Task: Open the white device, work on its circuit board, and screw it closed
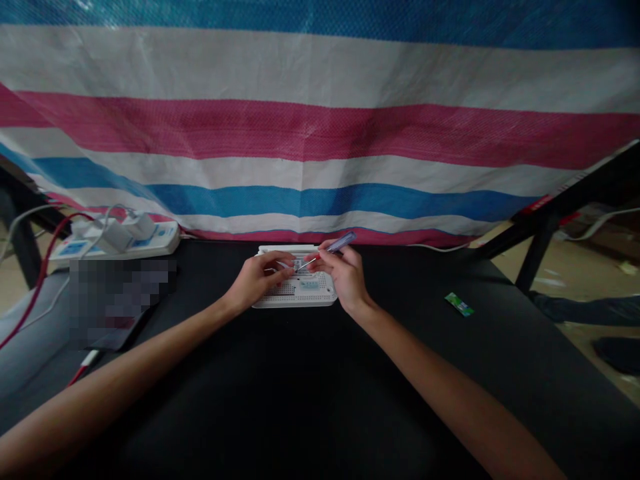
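Note:
A white plastic device [280,301] with rows of small vent holes and a pale label lies flat on the black table; it resembles a router seen from its underside. My right hand [347,272] grips a screwdriver [345,241] with a clear purplish handle and a red section. Its thin shaft slants down and left to the upper middle of the device. My left hand [260,277] is over the device's left part, thumb and fingers pinched together close to the screwdriver's tip. Whatever is between those fingertips is too small to make out.
On the left a white power strip [163,245] holds plugged-in chargers with white and red cables. In front of it lies a dark, blurred-out flat device [120,303] with a cable. A small green packet [459,304] sits at right. Behind the table [280,400] hangs a striped sheet [310,133].

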A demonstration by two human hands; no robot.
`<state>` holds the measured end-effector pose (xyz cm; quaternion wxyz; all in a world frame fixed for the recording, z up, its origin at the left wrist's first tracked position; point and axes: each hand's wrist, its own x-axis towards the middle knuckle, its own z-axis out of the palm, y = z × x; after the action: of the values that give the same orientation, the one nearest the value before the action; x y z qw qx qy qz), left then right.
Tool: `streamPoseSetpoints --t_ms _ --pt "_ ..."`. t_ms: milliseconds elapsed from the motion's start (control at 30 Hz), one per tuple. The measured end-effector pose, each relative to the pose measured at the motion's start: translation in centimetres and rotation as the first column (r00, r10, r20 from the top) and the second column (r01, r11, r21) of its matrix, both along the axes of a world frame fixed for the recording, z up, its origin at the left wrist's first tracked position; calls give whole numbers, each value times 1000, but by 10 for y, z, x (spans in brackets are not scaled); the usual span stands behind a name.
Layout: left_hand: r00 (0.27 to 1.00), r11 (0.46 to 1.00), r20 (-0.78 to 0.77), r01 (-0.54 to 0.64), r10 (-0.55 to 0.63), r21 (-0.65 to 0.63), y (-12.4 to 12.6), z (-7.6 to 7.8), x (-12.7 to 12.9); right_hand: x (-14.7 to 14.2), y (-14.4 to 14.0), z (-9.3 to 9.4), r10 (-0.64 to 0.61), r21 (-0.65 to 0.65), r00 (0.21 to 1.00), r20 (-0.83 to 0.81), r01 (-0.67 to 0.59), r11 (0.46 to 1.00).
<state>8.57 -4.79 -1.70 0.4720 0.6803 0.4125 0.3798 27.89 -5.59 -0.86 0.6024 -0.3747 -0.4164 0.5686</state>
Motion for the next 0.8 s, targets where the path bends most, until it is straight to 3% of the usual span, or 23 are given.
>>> streamPoseSetpoints --t_ms 300,800 --pt "998 1000 68 6 -6 2 1 0 -1 0 1 -2 -7 36 1000 -9 8 999" --pt "1000 999 -21 6 -5 43 2 -5 -2 -1 1 -2 -13 30 999 -36 14 999"
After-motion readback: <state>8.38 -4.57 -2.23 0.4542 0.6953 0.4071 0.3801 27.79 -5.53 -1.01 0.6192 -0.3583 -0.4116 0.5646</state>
